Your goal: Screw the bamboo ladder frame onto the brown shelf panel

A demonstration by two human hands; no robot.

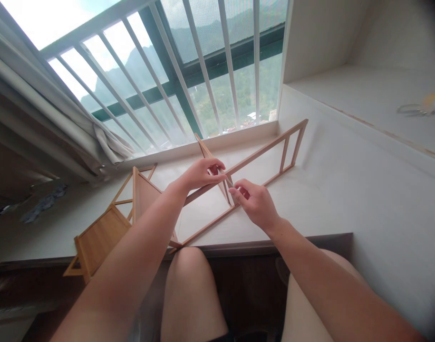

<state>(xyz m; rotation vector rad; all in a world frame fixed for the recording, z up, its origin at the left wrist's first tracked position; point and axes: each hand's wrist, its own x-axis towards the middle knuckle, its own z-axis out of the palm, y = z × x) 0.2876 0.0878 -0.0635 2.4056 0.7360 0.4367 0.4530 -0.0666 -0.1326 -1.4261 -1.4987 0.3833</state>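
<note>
A wooden frame (262,156) with two long rails and short crosspieces lies tilted on the white ledge in front of me. A narrow wooden panel (205,148) meets it near its middle. My left hand (203,173) is over that joint, thumb and fingertips pinched together; what they grip is hidden. Just right of it, my right hand (255,199) pinches a thin pale rod (229,181), too small to name exactly. The rod runs slantwise from the right fingertips toward the left ones, over the upper rail. Another wooden panel (146,190) stands at the frame's left end, partly behind my left forearm.
A yellower folding wooden piece (103,230) leans on the ledge at left. White bars (203,61) guard the window behind. Grey curtains (53,95) hang at left. On the right shelf lies a small wire-like item (413,110). My knees (192,270) touch near the ledge's front edge.
</note>
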